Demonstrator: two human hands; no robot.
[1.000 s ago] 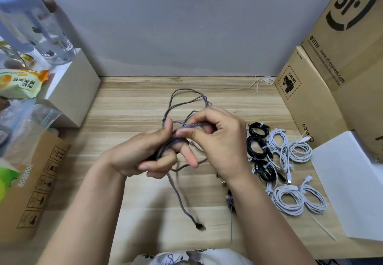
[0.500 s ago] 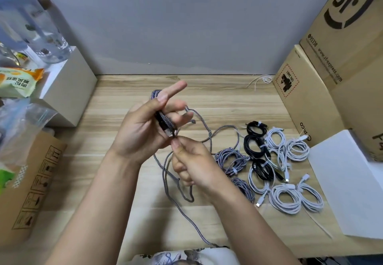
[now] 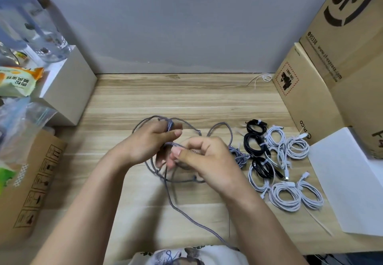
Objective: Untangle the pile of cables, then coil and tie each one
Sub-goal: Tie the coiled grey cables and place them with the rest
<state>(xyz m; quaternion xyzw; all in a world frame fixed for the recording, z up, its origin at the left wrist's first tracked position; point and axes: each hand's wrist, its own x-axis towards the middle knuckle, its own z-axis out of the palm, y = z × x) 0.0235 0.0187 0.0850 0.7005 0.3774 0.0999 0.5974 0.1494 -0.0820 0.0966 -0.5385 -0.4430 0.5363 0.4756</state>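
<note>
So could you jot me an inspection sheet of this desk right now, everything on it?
Surface: wooden table, bare at the back.
Job's things: grey braided cable, loose loops, tail trailing toward the person.
Clutter: snack packet, plastic bag, white paper.
Hands: left hand has cable wound round a finger; right hand pinches it.
Cables: tied white coils, black coils, one braided coil.
Surroundings: cardboard boxes, grey wall.

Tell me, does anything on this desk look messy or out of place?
Mostly tidy: coiled white cables and black cables sit tied at right. The oddities are a loose white tie stranded by the back wall, and the grey braided cable sprawling loose from both hands.
</note>
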